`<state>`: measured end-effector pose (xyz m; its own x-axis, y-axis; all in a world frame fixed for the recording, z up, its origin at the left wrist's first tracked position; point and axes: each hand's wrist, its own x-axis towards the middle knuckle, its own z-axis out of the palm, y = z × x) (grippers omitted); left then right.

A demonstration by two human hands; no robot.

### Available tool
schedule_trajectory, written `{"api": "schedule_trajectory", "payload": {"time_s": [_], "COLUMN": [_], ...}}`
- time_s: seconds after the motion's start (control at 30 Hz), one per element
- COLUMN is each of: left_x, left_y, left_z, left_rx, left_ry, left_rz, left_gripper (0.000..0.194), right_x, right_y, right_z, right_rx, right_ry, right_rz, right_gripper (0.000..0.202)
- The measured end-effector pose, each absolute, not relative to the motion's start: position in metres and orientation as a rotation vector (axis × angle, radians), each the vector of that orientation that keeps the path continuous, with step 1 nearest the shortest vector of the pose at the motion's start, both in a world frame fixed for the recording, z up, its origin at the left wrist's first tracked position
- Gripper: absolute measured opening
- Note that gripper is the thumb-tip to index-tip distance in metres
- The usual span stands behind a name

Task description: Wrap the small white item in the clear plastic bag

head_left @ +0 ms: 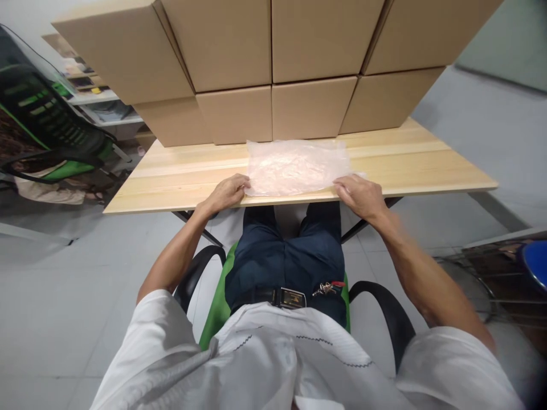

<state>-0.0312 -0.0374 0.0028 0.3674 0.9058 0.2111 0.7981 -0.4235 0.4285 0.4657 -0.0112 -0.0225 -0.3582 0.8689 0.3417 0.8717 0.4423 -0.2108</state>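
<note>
A clear, crinkled plastic bag [297, 166] lies flat on the wooden table [419, 162], close to its front edge. My left hand [228, 191] pinches the bag's near left corner between thumb and fingers. At the near right corner, my right hand [361, 193] grips the plastic with curled fingers. The bag is spread between both hands, and its surface shines under the light. Whether anything thin lies inside it, I cannot tell.
Cardboard boxes [234, 117] stand stacked in two rows along the back of the table. I sit on a green chair [220, 307] with black armrests. To the left is another black and green chair [55, 122] with a person partly visible. A blue stool [536, 263] stands at right.
</note>
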Motion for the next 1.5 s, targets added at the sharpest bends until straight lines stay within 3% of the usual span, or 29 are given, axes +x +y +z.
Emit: {"api": "schedule_trajectory", "payload": {"time_s": [0.23, 0.47, 0.63, 0.93, 1.17, 1.5], "left_x": [-0.050, 0.035, 0.065, 0.054, 0.055, 0.050], "left_y": [-0.038, 0.023, 0.035, 0.022, 0.006, 0.009], "left_z": [0.041, 0.024, -0.006, -0.007, 0.005, 0.004], "left_rx": [2.352, 2.528, 2.424, 2.344, 2.360, 2.286], "left_ry": [1.761, 1.651, 1.768, 1.917, 2.014, 2.035], "left_rz": [0.764, 0.474, 0.192, 0.038, -0.050, -0.072], "left_gripper": [0.052, 0.070, 0.073, 0.092, 0.087, 0.091], "right_x": [0.486, 0.343, 0.277, 0.360, 0.368, 0.261], "right_y": [-0.026, -0.007, 0.020, 0.054, 0.055, 0.023], "right_z": [0.016, 0.060, 0.040, -0.008, 0.010, 0.036], "right_rx": [-1.627, -1.469, -1.549, -1.689, -1.828, -1.532], "right_ry": [-2.105, -2.355, -2.478, -2.293, -2.221, -2.460], "right_rz": [-0.005, 0.075, 0.219, 0.106, 0.115, 0.263], "right_gripper": [0.071, 0.064, 0.061, 0.081, 0.062, 0.052]}}
